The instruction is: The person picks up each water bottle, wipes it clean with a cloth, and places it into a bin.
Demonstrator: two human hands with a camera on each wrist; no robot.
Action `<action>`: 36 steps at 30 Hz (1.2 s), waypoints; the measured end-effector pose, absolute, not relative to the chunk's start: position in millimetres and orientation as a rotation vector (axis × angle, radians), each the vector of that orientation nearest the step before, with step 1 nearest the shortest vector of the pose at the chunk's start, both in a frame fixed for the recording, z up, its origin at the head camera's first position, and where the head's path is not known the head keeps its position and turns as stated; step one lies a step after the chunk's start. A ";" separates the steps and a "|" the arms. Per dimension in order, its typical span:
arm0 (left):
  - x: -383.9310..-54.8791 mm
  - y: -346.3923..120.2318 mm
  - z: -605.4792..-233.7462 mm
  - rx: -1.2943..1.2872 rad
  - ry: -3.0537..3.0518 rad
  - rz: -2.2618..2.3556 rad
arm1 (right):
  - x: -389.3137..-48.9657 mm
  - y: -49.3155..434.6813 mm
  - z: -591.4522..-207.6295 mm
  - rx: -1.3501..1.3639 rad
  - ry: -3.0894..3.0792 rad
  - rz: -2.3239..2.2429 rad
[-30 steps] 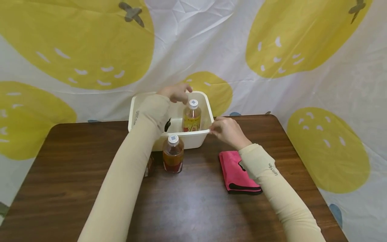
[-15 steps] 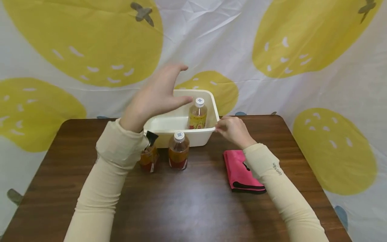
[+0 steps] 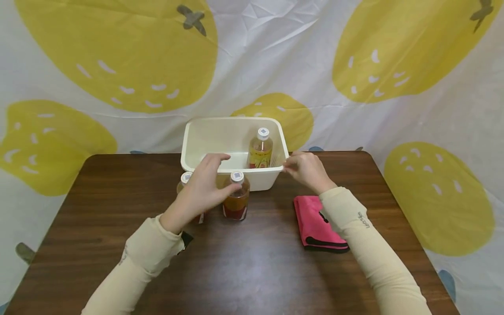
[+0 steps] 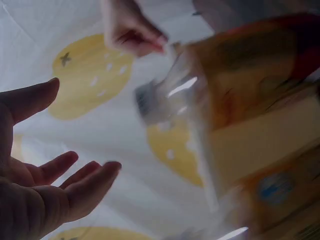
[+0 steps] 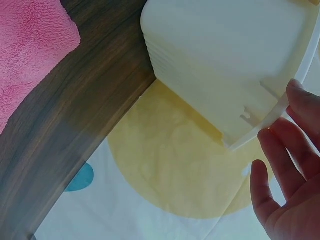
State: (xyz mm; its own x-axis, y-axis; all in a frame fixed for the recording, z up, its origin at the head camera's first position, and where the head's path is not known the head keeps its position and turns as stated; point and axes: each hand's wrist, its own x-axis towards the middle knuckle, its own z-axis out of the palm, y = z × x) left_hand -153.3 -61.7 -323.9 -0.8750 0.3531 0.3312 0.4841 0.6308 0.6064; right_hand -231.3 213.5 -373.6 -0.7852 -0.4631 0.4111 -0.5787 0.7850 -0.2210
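Note:
My left hand (image 3: 202, 188) hovers in front of the white plastic bin (image 3: 220, 131), thumb and fingers spread apart. It partly covers one drink bottle (image 3: 186, 177) and overlaps the edge of a second bottle (image 3: 236, 199) in the head view. Nothing lies between its fingers (image 4: 95, 185) in the left wrist view, where a bottle shows large and blurred. My right hand (image 3: 307, 171) pinches the bin's near right corner at the rim, thumb on one side and fingertips on the other in the right wrist view. A third bottle (image 3: 260, 151), white-capped with a yellow label, stands inside the bin at the right.
A folded pink cloth (image 3: 316, 221) with black trim lies on the dark wooden table (image 3: 252, 271), below my right wrist. Behind the bin hangs a white curtain (image 3: 267, 57) with large yellow fruit prints, right along the table's far edge.
My left hand has come out of the bin, up and left, then down to the bottles in front. My right hand keeps its grip on the rim. The view has shifted slightly.

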 end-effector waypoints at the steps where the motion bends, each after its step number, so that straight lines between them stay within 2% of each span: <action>1: -150.7 -61.3 -331.9 -0.685 -2.663 -1.091 | -231.4 213.5 -373.8 0.801 -2.638 0.484; 8: -141.3 -53.5 -379.9 -0.656 -2.599 -1.139 | -233.3 214.9 -376.2 0.808 -2.629 0.488; 18: -141.8 -40.4 -417.5 -0.417 -2.610 -1.269 | -232.5 214.8 -376.1 0.804 -2.640 0.497; 25: -144.4 -35.4 -431.7 -0.301 -2.589 -1.327 | -231.1 214.6 -377.1 0.796 -2.644 0.515; 36: -146.8 -38.0 -434.6 -0.352 -2.536 -1.324 | -233.9 213.4 -376.2 0.811 -2.654 0.483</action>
